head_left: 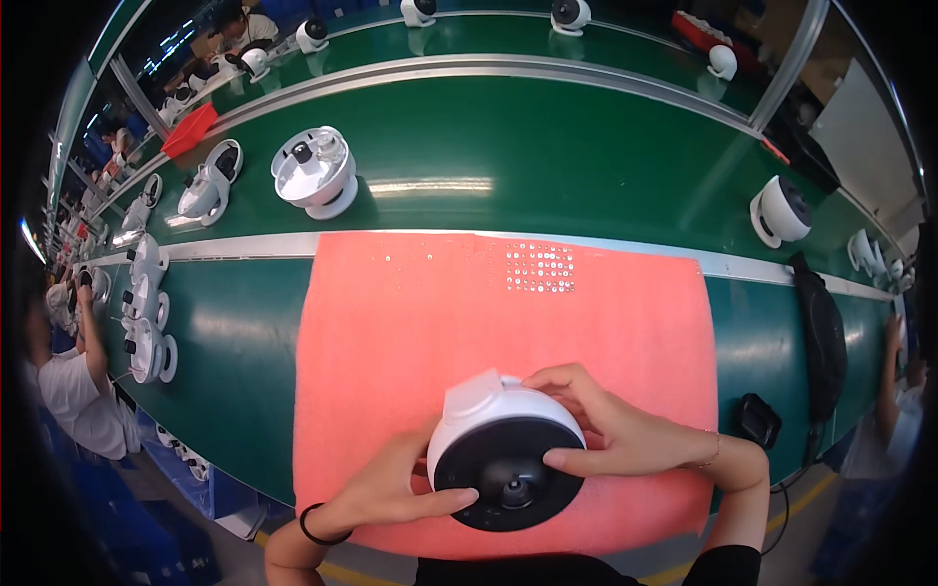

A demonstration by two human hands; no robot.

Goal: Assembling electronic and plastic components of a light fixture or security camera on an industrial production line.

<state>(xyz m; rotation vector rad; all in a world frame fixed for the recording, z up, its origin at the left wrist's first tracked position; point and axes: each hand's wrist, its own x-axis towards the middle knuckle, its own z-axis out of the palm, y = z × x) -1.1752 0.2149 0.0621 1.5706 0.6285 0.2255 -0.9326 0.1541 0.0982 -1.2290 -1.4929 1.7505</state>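
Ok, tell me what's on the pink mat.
Small shiny pieces dot the mat toward its far edge. The left hand and right hand hold a white camera over it; anything beneath is hidden.

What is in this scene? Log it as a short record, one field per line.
Held item: white camera, black front facing the wearer
Left hand: gripping its left side, thumb on the front
Right hand: gripping its right side, thumb on the front
Mat: pink
Small metal parts: mostly in rows near the mat's far edge
Beyond mat: open white housing
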